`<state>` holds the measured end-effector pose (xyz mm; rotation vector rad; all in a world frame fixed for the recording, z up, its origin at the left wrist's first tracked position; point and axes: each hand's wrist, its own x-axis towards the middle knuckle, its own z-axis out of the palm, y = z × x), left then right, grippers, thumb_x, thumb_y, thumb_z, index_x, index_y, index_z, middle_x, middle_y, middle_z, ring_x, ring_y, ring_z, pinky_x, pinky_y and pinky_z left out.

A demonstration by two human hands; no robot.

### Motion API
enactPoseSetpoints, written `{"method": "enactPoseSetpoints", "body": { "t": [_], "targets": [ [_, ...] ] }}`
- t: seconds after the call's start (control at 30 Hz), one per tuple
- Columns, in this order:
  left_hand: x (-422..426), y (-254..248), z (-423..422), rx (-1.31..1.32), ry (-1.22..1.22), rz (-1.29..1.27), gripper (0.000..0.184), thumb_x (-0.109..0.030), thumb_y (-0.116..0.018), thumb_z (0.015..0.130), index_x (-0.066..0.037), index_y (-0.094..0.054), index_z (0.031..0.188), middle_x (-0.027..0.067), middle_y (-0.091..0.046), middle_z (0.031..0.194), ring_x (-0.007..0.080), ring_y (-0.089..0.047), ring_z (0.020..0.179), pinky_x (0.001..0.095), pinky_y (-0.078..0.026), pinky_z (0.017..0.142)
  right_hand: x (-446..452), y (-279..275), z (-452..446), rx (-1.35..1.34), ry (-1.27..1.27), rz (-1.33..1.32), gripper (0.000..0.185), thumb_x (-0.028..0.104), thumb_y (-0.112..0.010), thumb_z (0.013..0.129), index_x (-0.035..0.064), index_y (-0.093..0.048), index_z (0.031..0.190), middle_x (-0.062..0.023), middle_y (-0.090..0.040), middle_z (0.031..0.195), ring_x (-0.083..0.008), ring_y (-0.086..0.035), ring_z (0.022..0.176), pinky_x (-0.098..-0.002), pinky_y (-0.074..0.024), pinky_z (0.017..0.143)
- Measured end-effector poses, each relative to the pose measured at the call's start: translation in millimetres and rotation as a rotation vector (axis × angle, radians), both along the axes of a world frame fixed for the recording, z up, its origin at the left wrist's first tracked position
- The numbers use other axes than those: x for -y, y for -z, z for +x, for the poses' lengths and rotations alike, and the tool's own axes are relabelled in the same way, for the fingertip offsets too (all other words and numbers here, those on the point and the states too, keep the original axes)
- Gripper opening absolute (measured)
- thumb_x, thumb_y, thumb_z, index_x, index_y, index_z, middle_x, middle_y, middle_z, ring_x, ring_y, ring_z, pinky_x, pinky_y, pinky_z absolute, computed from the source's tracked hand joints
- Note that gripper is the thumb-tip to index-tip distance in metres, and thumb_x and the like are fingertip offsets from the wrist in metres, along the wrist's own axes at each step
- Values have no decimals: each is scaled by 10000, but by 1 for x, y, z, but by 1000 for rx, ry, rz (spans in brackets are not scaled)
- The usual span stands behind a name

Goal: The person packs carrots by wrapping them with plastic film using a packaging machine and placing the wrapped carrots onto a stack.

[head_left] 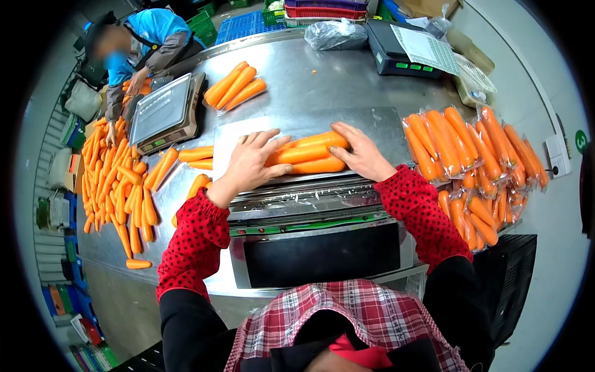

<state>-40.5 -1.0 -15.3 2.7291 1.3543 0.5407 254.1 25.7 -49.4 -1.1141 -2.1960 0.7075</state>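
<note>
A bundle of large carrots (308,154) lies side by side on the wrapping machine (322,232) in front of me. My left hand (253,162) clasps the bundle's left end, its thumb along the near side. At the right end, my right hand (361,152) curls over the tips, thumb on top. Between them the carrots are held level. Whether film is around the bundle is hard to make out. Just left of my left hand, more carrots (197,153) rest on the metal table.
Loose carrots (118,186) are heaped at the left, by a scale (164,115). Several bagged carrots (443,142) are stacked at the right. Another bundle (235,85) lies beyond the machine. A second scale (403,53) stands at the back. A co-worker (158,37) reaches in from the far left.
</note>
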Motion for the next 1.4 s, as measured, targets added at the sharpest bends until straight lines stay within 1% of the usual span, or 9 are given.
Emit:
{"method": "enactPoseSetpoints", "body": {
  "t": [0.6, 0.67, 0.8, 0.9, 1.0, 1.13, 1.27, 1.33, 1.4],
  "targets": [
    [14, 24, 17, 280, -145, 224, 499, -438, -652, 836, -114, -611, 1213, 142, -560, 1260, 297, -516, 1141, 420, -365, 972, 23, -12, -6, 221, 141, 80, 648, 421, -521, 925, 25, -361, 1413, -214, -365, 1429, -357, -322, 1349, -433, -262, 1094],
    [31, 19, -10, 512, -309, 333, 427, -386, -665, 831, -56, -639, 1100, 175, -633, 1100, 308, -602, 997, 421, -461, 843, 31, -30, 30, 47, 133, 212, 553, 407, -543, 913, 15, -499, 1301, -232, -462, 1349, -335, -488, 1220, -404, -397, 993],
    [105, 3, -52, -52, -709, -106, 435, -410, -667, 808, -11, -652, 637, 168, -595, 552, 337, -615, 524, 438, -478, 510, 76, -49, 70, 519, 401, -202, 444, 446, -625, 839, 17, -713, 766, -162, -664, 706, -325, -650, 670, -423, -506, 664],
    [114, 19, -49, -111, -685, -278, 458, -412, -651, 809, 13, -664, 640, 200, -601, 578, 357, -617, 550, 432, -492, 548, 78, -33, 63, 600, 275, -354, 474, 490, -678, 772, 31, -707, 654, -179, -640, 642, -341, -644, 646, -419, -501, 635],
    [104, 31, -54, 250, -669, -397, 410, -362, -634, 816, 25, -671, 683, 208, -610, 606, 378, -619, 589, 428, -494, 567, 72, -13, 57, 177, 220, -494, 365, 310, -660, 844, -33, -663, 721, -137, -616, 580, -211, -593, 508, -358, -475, 523],
    [140, -14, -71, 904, -641, -1124, 302, -213, -540, 890, -35, -536, 647, 78, -572, 551, 171, -506, 443, 276, -439, 460, 122, -62, 74, -553, 227, -1164, 294, 236, -497, 942, 69, -499, 700, -83, -526, 555, -144, -457, 388, -254, -347, 342],
    [83, -48, -71, 1754, -404, -730, 329, -232, -524, 926, -36, -549, 662, 167, -644, 728, 208, -636, 677, 327, -526, 619, 74, -102, 31, -1332, -35, -868, 285, 251, -481, 930, 39, -522, 744, -159, -594, 648, -227, -581, 535, -297, -456, 452],
    [20, -60, -34, 1790, -389, -382, 318, -266, -541, 926, -34, -600, 717, 170, -675, 832, 244, -647, 743, 358, -524, 677, 19, -120, -22, -1604, 412, -689, 256, 228, -508, 927, 9, -567, 807, -213, -650, 837, -266, -651, 726, -309, -528, 615],
    [-34, 15, -50, 1349, -487, -344, 310, -268, -567, 912, 5, -659, 800, 167, -698, 905, 272, -660, 796, 371, -519, 748, -41, -36, -26, -1160, 227, -332, 241, 201, -545, 924, -20, -584, 837, -243, -628, 1079, -302, -643, 955, -353, -527, 805]
  ]
}}
